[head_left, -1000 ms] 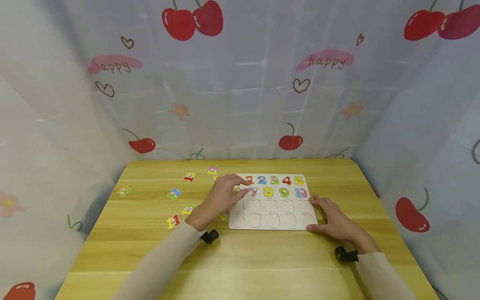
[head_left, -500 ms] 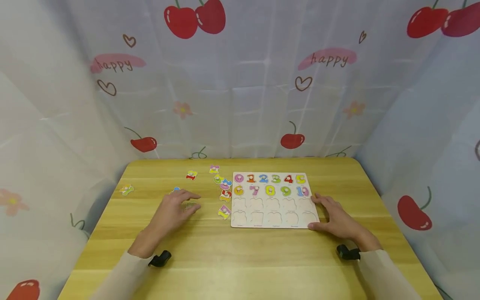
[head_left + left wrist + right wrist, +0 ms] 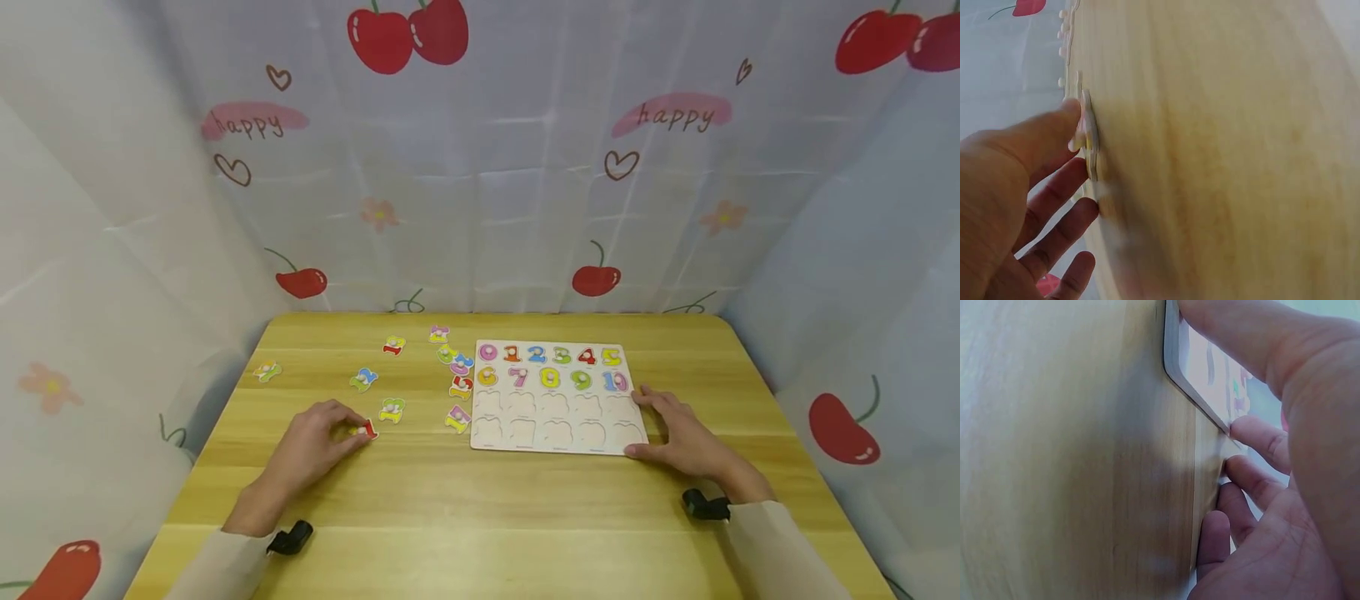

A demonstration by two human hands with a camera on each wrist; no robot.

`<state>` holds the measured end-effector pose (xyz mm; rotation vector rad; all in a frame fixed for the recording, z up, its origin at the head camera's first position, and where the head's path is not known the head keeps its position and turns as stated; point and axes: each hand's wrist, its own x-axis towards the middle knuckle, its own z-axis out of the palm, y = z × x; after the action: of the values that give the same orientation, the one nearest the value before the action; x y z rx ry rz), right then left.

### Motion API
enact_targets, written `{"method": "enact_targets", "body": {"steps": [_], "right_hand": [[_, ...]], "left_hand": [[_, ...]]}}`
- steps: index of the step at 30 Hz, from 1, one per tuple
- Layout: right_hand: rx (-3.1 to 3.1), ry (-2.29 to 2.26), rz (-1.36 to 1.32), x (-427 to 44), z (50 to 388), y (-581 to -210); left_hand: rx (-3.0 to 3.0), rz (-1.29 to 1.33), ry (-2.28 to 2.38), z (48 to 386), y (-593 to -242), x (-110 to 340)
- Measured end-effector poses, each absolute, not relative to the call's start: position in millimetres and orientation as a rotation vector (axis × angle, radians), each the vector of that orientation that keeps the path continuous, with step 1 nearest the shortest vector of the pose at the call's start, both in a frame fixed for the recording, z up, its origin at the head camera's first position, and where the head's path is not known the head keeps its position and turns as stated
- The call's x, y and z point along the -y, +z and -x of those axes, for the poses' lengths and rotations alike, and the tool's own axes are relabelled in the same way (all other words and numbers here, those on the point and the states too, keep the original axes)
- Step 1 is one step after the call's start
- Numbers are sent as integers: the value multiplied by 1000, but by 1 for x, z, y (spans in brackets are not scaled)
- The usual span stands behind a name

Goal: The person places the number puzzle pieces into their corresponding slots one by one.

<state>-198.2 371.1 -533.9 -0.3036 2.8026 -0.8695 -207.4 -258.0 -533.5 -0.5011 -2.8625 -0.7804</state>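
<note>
The left hand (image 3: 311,446) has its thumb and index finger round a red-and-yellow number 11 puzzle piece (image 3: 367,430), low over the table. In the left wrist view the piece (image 3: 1091,140) shows edge-on with its small knob; the other fingers hang loose. A white number puzzle board (image 3: 555,452) lies flat to the right, with 0 to 10 seated in its upper rows and bare recesses in its lower rows. Lightly bent fingers of the right hand (image 3: 690,446) rest against its right edge, thumb at the near corner. The right wrist view shows the board's corner (image 3: 1172,353) by the thumb.
Loose knobbed pieces lie left of the board: a green-and-yellow 13 (image 3: 392,409), a blue one (image 3: 363,380), a red-and-yellow one (image 3: 393,345), a red 15 (image 3: 461,387) and several more. Patterned curtains (image 3: 510,233) enclose the wooden table (image 3: 480,517).
The left hand has left the board's upper left, moved to the left and down over the table, and come round the 11 piece. The right hand stays at the board's edge.
</note>
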Motion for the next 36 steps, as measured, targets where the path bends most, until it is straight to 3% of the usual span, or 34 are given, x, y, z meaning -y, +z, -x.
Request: {"method": "enact_targets", "body": {"steps": [10, 17, 36], "right_hand": [[-2784, -896, 306, -367, 194, -538], [-2777, -918, 313, -368, 195, -537], [-2786, -905, 299, -371, 197, -533]], "left_hand": [[2871, 462, -792, 206, -537, 258], [2743, 625, -829, 207, -533, 242], [2708, 870, -884, 250, -514, 131]]}}
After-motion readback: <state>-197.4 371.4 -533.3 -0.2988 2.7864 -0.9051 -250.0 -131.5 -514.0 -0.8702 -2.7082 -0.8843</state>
